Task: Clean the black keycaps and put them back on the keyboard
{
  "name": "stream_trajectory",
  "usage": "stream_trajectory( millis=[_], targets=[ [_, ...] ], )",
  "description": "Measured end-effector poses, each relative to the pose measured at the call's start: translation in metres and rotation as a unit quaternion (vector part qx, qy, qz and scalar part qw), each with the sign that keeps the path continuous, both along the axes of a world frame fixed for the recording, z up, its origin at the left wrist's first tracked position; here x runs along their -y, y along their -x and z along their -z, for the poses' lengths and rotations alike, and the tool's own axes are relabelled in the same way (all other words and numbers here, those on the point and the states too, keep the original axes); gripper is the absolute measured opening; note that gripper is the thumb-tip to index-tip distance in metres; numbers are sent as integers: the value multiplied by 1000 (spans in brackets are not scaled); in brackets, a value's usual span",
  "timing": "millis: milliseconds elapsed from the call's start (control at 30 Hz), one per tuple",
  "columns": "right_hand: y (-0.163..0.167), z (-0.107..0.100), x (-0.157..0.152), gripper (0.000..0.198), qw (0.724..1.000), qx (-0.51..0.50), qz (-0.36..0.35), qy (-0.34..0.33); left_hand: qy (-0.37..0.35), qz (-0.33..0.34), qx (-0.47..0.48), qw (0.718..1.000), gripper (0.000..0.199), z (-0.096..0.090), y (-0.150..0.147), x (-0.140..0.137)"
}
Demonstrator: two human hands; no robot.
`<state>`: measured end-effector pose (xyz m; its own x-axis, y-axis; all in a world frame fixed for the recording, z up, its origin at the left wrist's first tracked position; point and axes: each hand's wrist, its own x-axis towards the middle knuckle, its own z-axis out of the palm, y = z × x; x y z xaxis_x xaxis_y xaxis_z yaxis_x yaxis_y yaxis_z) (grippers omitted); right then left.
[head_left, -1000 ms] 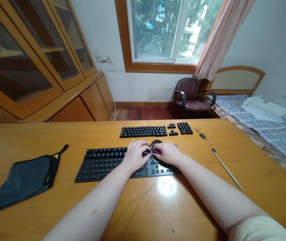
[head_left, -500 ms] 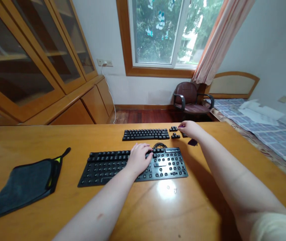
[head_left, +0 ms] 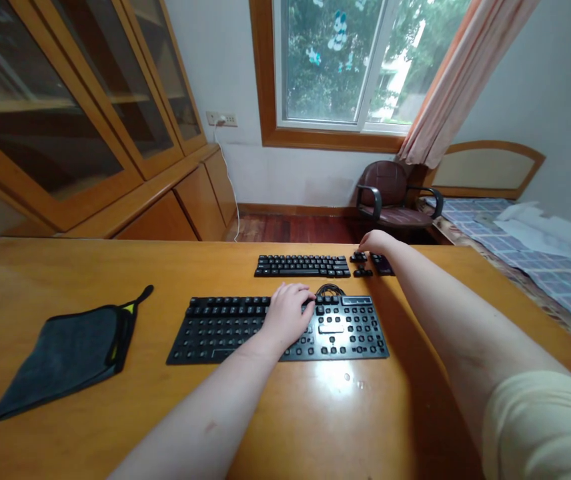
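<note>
The wooden desk (head_left: 325, 433) is the largest thing here. Beyond its far edge, toward the far right corner, stands a maroon armchair (head_left: 385, 193). Around the middle of the surface lies a black keyboard (head_left: 353, 340), its long sides roughly along the far edge; many bare switches are showing, while the back rows at left carry keycaps. Toward the left edge lies a folded dark grey cloth (head_left: 73, 347) with black trim. Between keyboard and far edge, apart from both, is the main block of removed keycaps (head_left: 301, 265).

The two hands are well apart. The left hand (head_left: 289, 313) rests upon the back part of the keyboard; whether it grips, I cannot tell. The right hand (head_left: 378, 241) is bent down by the far edge, its fingertips at the upper small keycap cluster (head_left: 358, 257); whether they pinch a keycap, I cannot tell. The lower small cluster (head_left: 363, 273) lies just nearer.
</note>
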<state>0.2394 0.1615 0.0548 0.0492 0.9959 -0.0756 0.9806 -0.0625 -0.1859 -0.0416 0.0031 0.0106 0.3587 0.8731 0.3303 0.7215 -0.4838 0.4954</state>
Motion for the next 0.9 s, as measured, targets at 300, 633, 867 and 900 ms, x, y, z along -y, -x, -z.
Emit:
stream_trajectory(
  millis=[300,633,867,900],
  targets=[
    [-6,25,-4,17,998,-24,10,64,-16,2,9,1000,14,2,1,-1],
    [9,7,4,17,998,-55,27,-1,-35,9,23,999,14,4,2,-1],
    [31,-39,76,28,953,-272,66,-115,-61,31,56,996,17,-2,1,1],
    [37,-38,93,32,937,-330,71,-91,-65,39,66,995,19,-2,0,2]
  ],
)
